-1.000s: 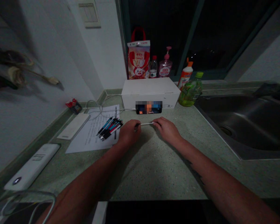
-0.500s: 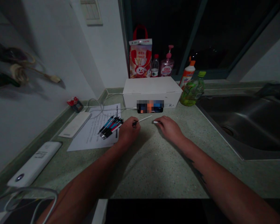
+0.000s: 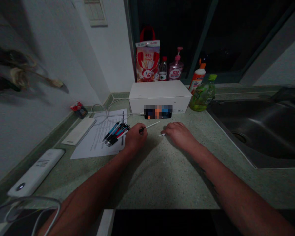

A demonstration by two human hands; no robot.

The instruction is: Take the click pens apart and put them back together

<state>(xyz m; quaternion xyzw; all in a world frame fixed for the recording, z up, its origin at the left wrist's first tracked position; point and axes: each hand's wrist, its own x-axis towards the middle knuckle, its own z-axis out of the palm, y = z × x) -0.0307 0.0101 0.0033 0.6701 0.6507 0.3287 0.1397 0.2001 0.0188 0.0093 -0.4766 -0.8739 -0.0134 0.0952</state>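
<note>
My left hand (image 3: 135, 139) is closed around a dark pen part, from which a thin white pen refill (image 3: 153, 124) sticks out to the right. Just left of that hand, a bunch of pens (image 3: 116, 133) with black, blue, red and white barrels lies on a printed sheet of paper (image 3: 88, 148). To the right, my right hand (image 3: 180, 135) is low over the counter, palm down. At its fingertips is a small white piece (image 3: 162, 134); its kind cannot be made out, and the fingers partly cover it.
A white box (image 3: 159, 91) stands behind the hands, with a phone (image 3: 158, 114) leaning on its front and a cable attached. A green bottle (image 3: 203, 96) and a sink (image 3: 260, 131) are at the right. A white flat case (image 3: 80, 131) and a white device (image 3: 36, 172) lie left.
My right hand has turned more palm down and lowered slightly, and the white piece at its fingertips has moved nearer to me. My left hand holds almost still.
</note>
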